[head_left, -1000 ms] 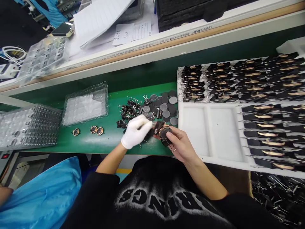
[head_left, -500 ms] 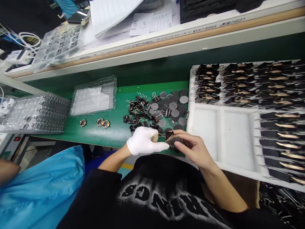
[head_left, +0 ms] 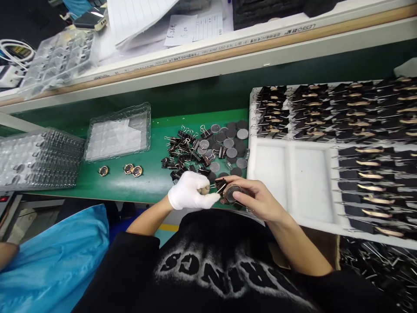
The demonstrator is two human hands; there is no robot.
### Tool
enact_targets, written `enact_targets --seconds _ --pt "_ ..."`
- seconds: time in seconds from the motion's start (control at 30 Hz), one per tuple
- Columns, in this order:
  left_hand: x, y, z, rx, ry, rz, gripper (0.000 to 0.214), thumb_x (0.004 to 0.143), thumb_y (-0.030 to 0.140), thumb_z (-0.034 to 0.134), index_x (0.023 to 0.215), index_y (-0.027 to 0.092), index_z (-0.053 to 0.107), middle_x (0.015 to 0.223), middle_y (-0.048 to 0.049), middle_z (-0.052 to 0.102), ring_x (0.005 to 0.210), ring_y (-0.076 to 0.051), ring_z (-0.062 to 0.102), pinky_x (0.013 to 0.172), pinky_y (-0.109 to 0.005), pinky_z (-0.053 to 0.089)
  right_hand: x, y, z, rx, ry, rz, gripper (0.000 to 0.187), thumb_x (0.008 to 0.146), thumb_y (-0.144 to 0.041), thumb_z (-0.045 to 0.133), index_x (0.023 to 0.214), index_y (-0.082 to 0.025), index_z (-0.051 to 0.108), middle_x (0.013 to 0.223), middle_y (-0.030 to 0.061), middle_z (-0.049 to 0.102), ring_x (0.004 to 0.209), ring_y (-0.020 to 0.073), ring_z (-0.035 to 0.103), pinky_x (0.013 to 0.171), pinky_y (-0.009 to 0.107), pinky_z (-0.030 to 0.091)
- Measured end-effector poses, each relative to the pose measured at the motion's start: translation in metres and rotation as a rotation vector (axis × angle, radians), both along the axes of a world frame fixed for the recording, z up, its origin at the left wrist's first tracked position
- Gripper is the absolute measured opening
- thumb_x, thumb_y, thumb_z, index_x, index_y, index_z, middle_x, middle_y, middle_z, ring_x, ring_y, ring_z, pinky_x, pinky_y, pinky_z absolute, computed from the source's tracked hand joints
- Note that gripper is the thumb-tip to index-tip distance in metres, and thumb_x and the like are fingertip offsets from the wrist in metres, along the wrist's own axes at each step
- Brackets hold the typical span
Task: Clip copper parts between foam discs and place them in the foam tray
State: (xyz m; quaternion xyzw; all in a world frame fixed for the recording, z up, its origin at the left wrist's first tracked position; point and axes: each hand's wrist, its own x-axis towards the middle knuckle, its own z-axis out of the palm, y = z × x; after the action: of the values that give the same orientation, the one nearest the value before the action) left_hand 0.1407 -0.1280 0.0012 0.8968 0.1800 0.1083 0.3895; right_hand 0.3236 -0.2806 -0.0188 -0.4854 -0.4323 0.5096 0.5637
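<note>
My left hand [head_left: 187, 191], in a white glove, is closed on the wire handles of a black binder clip [head_left: 220, 184]. My bare right hand [head_left: 262, 199] grips a round watch-case-like piece [head_left: 232, 192] with a dark disc on its face, thumb pressed on the disc. The clip is against the piece's edge; whether its jaws have closed on it I cannot tell. Just beyond my hands lie a heap of black binder clips [head_left: 187, 148] and many grey and black discs [head_left: 230, 142]. Several gold-rimmed round pieces [head_left: 137, 171] lie on the green table [head_left: 156, 182] to the left.
A white tray [head_left: 289, 174] on the right holds rows of clipped pieces [head_left: 368, 176]. Stacked clear plastic trays [head_left: 42, 161] and a single clear tray [head_left: 119, 134] are at left. A shelf [head_left: 208, 56] runs across the back. A person's blue sleeve [head_left: 65, 256] is near left.
The view has shifted slightly, so the bench appears further left. Both hands stay together on the clip and the round piece, which has turned a little.
</note>
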Motion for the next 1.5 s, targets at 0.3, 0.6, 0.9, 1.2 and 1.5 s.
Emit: enact_targets --seconds 0.3,0.6,0.9,1.2,1.5 --pt "-0.003 0.017 0.024 -0.045 0.17 -0.289 0.049 0.092 0.04 0.057 0.056 0.02 0.033 0.053 0.0067 0.028 0.052 -0.008 0.024 0.051 -0.027 0.022 0.043 -0.002 0.024 -0.147 -0.284 0.129 0.022 0.087 -0.04 0.078 0.095 -0.02 0.082 0.088 0.0053 0.079 0.078 0.021 0.071 0.07 0.029 0.056" --pt "0.009 0.014 0.021 0.051 0.269 -0.453 0.051 0.096 0.053 0.054 0.06 0.019 0.046 0.055 0.0046 0.042 0.051 -0.008 0.032 0.054 -0.028 0.023 0.051 0.0 0.041 -0.097 -0.516 0.39 0.025 0.094 -0.031 0.069 0.111 -0.018 0.08 0.106 0.0052 0.079 0.09 0.0192 0.072 0.079 0.028 0.05" --pt "0.024 0.011 0.031 0.081 0.4 -0.558 0.054 0.098 0.059 0.052 0.061 0.02 0.045 0.053 0.0046 0.039 0.05 -0.01 0.029 0.054 -0.03 0.022 0.051 -0.008 0.035 -0.021 -0.531 0.47 0.018 0.099 -0.026 0.069 0.112 -0.021 0.079 0.106 0.0031 0.078 0.091 0.0179 0.073 0.078 0.026 0.05" --pt "0.079 -0.006 0.04 -0.582 0.606 -0.423 0.064 0.107 0.063 0.032 0.079 0.016 0.066 0.076 -0.0064 0.07 0.065 -0.016 0.06 0.066 -0.031 0.05 0.056 -0.053 0.025 0.442 -1.522 -0.146 0.033 0.105 -0.007 0.049 0.131 -0.018 0.067 0.108 0.0084 0.078 0.097 0.0196 0.071 0.075 0.035 0.046" --pt "0.213 -0.029 0.024 0.186 0.223 -0.24 0.035 0.103 0.046 0.052 0.092 0.017 0.069 0.089 -0.0057 0.074 0.083 -0.022 0.068 0.075 -0.031 0.047 0.063 -0.11 -0.019 0.234 -1.481 -0.929 0.056 0.094 -0.018 0.076 0.144 -0.016 0.054 0.127 0.0209 0.068 0.122 0.0327 0.066 0.096 0.048 0.053"
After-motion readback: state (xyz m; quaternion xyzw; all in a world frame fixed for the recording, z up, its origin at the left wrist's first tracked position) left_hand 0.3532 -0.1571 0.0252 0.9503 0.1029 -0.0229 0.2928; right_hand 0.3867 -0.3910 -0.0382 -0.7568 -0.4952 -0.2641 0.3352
